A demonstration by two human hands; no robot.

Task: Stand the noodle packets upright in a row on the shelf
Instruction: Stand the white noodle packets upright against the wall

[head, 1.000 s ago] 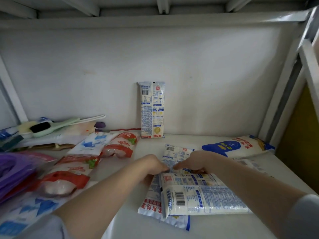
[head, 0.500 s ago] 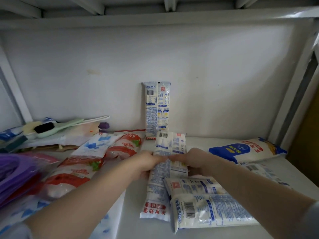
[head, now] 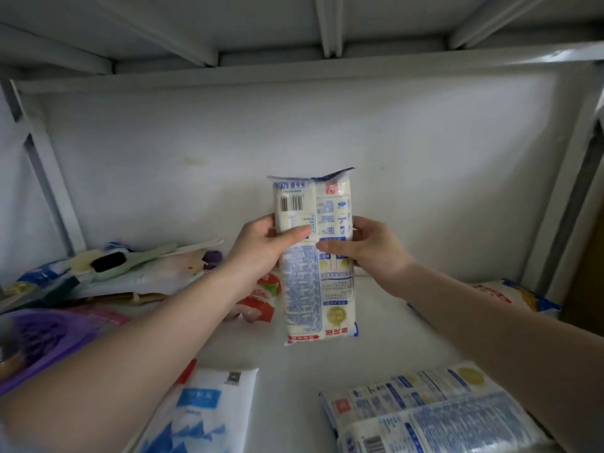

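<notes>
Both hands hold one noodle packet (head: 315,259) up in front of the shelf's back wall (head: 425,178), its long axis close to vertical and its printed back facing the camera, barcode end uppermost. The left hand (head: 261,248) wraps the packet's left edge with the thumb laid across the face; the right hand (head: 367,248) grips the right edge at about the same height, thumb pointing inward — so each grip is closed on the packet, roughly a third of the way down from its top. The bottom seal appears to hang clear of the white shelf (head: 376,322), though the wide-angle view makes it hard to say how far. What the coming move turns on, I judge, is that the packet is already upright: it needs only to travel away from the person and down, base first, until it stands against the back wall. Neither hand is plainly nearer; they sit level on either side. No packet already standing is visible (the held one would hide anything straight behind it). Two more flat noodle packets (head: 434,416) lie stacked at the near right, a blue-and-white bag (head: 202,413) lies at the near left, and red-printed packets (head: 258,299) sit behind the left forearm.
</notes>
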